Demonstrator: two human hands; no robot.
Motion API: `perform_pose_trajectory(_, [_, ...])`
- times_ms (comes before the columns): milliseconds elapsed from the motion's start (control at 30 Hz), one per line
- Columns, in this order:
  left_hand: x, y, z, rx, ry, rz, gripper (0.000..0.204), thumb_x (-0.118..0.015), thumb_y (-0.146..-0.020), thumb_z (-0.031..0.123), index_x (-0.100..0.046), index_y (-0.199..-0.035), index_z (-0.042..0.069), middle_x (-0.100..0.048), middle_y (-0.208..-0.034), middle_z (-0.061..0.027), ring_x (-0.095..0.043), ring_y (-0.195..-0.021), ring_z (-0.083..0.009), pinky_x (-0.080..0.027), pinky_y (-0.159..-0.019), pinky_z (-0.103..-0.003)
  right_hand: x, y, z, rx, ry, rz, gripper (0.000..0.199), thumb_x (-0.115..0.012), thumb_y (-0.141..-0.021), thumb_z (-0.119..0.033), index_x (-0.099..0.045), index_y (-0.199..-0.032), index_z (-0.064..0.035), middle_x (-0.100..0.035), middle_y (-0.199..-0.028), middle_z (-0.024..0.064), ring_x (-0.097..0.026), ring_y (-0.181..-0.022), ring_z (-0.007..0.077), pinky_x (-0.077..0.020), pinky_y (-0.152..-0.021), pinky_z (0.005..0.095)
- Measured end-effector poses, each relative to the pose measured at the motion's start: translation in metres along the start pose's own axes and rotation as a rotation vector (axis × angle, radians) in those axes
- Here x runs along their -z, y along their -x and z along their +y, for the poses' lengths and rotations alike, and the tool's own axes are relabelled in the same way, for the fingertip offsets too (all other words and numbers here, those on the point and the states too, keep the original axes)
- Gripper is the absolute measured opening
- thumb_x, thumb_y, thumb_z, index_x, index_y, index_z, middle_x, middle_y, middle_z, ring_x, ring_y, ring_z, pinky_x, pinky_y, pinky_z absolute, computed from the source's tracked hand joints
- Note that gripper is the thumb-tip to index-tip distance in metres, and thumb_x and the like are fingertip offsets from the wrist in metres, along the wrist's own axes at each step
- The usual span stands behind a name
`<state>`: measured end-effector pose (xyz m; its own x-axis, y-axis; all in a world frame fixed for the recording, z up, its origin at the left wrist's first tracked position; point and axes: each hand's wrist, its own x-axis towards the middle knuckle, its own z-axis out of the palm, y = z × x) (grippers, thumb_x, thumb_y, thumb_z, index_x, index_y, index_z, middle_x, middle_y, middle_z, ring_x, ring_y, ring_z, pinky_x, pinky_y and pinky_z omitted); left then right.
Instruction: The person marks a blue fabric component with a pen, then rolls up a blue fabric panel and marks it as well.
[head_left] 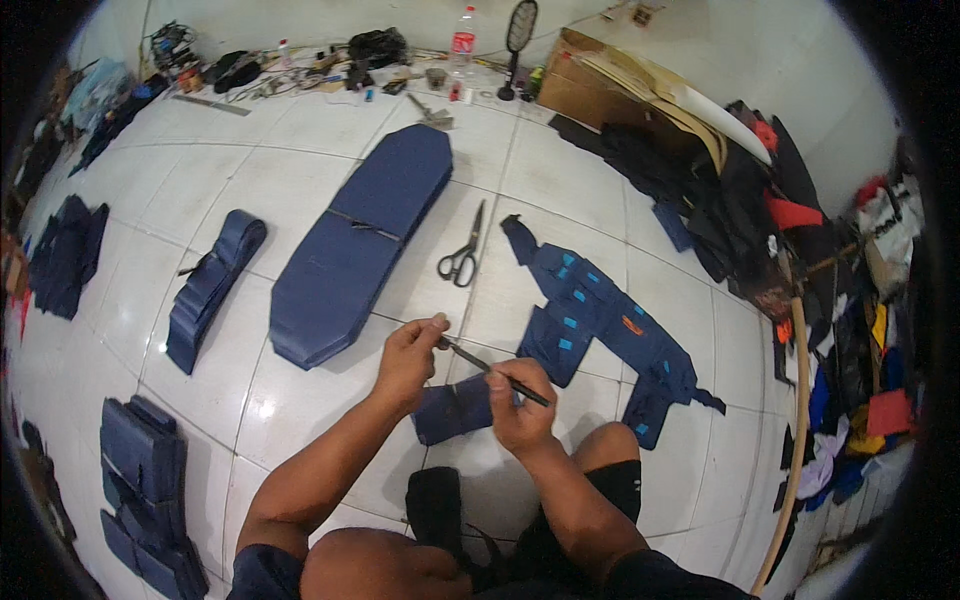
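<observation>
Between my two hands runs a thin dark strip point(470, 357), held taut and slanting down to the right. One end is pinched in the fingers of my left hand point(408, 360). My right hand point(522, 408) is closed around it farther along, and a dark end sticks out past the fist. Under the hands lies a small bundle of folded navy fabric point(455, 410), partly covered by my right hand. Black-handled scissors point(460, 262) rest on the tiles just beyond. A tall stack of long navy panels point(365, 240), tied with a black strip, lies farther left.
Flat navy pieces with blue tags point(600, 315) lie at right. A tied navy band point(218, 285) and folded navy bundles point(150, 490) are at left. Black cloth point(680, 190) and a cardboard box point(590, 80) stand far right. A bottle point(463, 45) stands by the wall.
</observation>
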<state>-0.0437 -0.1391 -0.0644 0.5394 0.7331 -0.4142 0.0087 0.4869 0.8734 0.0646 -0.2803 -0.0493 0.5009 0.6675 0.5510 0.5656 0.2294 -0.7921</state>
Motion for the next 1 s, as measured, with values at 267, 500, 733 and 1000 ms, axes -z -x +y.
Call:
perform_pose_trajectory(267, [0.006, -0.002, -0.01, -0.044, -0.026, -0.006, 0.033, -0.063, -0.1, 0.034, -0.067, -0.105, 0.002, -0.053, -0.076, 0.0021, -0.035, -0.051, -0.0028, -0.028, -0.045, -0.022, -0.003, 0.0, -0.003, 0.006, 0.063, -0.067, 0.01, -0.069, -0.092, -0.011, -0.066, -0.099, -0.005, -0.068, -0.089, 0.0118, -0.065, -0.081, 0.0309, -0.0497, -0.074, 0.0411])
perform_pose_trajectory(500, [0.008, 0.001, -0.009, -0.014, -0.049, -0.057, 0.034, -0.062, -0.101, 0.035, -0.066, -0.105, 0.001, -0.053, -0.075, 0.0023, -0.036, -0.051, -0.0031, -0.029, -0.046, -0.022, -0.005, 0.004, 0.001, -0.015, 0.082, -0.078, 0.012, -0.07, -0.09, -0.012, -0.066, -0.1, -0.0065, -0.069, -0.091, 0.0111, -0.066, -0.081, 0.031, -0.0488, -0.074, 0.0417])
perform_pose_trajectory(733, [0.008, 0.004, -0.017, 0.144, -0.066, -0.095, 0.027, -0.063, -0.099, 0.029, -0.066, -0.103, 0.002, -0.058, -0.078, -0.0009, -0.047, -0.058, -0.0072, -0.036, -0.05, -0.022, -0.014, 0.008, 0.011, 0.046, 0.115, -0.189, 0.016, -0.071, -0.088, -0.011, -0.065, -0.102, -0.0072, -0.069, -0.092, 0.0106, -0.067, -0.082, 0.0297, -0.0498, -0.073, 0.0413])
perform_pose_trajectory(1000, [0.025, -0.009, -0.039, 0.186, -0.107, -0.127, 0.032, -0.062, -0.098, 0.033, -0.065, -0.101, 0.002, -0.062, -0.079, -0.0034, -0.052, -0.059, -0.01, -0.038, -0.05, -0.024, -0.022, 0.009, 0.029, -0.068, 0.005, -0.322, 0.014, -0.07, -0.092, -0.015, -0.065, -0.102, -0.0058, -0.069, -0.092, 0.012, -0.067, -0.082, 0.0283, -0.0515, -0.073, 0.0393])
